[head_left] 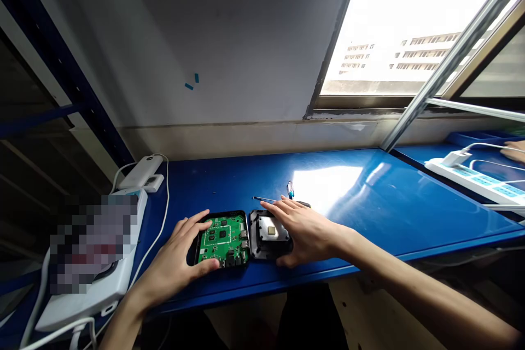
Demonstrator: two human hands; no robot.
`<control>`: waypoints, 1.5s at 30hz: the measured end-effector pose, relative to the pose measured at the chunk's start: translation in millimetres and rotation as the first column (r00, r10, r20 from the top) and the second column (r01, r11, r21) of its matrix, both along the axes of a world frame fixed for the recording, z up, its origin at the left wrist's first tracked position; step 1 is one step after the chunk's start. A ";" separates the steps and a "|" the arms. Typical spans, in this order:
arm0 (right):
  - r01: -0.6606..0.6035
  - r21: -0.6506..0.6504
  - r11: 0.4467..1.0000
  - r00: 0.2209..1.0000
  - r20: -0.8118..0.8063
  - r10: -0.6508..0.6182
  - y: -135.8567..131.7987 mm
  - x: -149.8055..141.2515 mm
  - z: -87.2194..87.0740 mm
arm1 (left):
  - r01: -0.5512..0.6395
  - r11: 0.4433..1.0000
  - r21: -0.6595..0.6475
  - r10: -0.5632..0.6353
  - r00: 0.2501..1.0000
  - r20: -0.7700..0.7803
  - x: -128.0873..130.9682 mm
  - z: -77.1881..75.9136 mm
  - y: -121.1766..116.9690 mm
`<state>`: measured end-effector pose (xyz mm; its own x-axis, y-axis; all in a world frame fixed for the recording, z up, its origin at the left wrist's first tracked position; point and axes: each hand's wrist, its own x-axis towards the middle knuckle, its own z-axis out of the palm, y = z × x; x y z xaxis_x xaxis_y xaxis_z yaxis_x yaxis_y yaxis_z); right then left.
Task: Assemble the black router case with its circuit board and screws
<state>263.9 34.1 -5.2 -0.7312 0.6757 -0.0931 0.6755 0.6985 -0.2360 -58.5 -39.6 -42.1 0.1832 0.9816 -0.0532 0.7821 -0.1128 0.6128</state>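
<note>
My left hand (178,260) grips a shallow black case at its left side, thumb on the near edge and fingers on the far edge. Inside that case lies a green circuit board (217,238) with chips and metal ports along its right side. Right beside it is a black cover (258,249) bearing a silver metal plate with a small square pad (271,230). My right hand (307,229) spans the cover's right side, fingers at the far edge, thumb at the near edge. Behind that hand lies a thin screwdriver (262,198), partly hidden. A small teal-and-clear tool (290,190) lies farther back.
At the left are a white power strip (123,279), a blurred-out item on it, white adapters (141,172) and a cable (166,213). Rightward stand a metal post (426,87) and another power strip (471,178); another person's hand (514,151) shows at the edge.
</note>
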 end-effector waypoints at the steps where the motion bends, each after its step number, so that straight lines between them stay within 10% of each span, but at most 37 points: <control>1: -0.002 0.014 1.000 1.000 -0.007 0.003 -0.8 -0.2 0.7 | -0.007 1.000 -0.022 0.007 1.000 -0.003 1.0 0.5 -0.1; 10: -0.048 0.157 0.987 0.993 -0.096 0.063 -10.0 -3.7 29.5 | -0.080 0.991 0.109 0.085 0.996 -0.037 15.9 -0.6 -2.8; 19: -0.153 0.287 0.946 0.972 -0.129 0.197 -36.6 -35.6 39.0 | 0.215 0.946 0.243 -0.168 0.965 -0.200 59.6 30.1 -8.8; 34: -0.173 0.352 0.920 0.951 -0.183 0.249 -45.1 -34.2 37.2 | 0.199 0.815 0.545 -0.110 0.975 -0.193 52.7 31.2 -19.1; 45: -0.155 0.342 0.927 0.947 -0.216 0.238 -37.3 -20.1 32.1 | 0.169 0.849 0.500 -0.136 0.985 -0.103 39.8 33.6 -23.0</control>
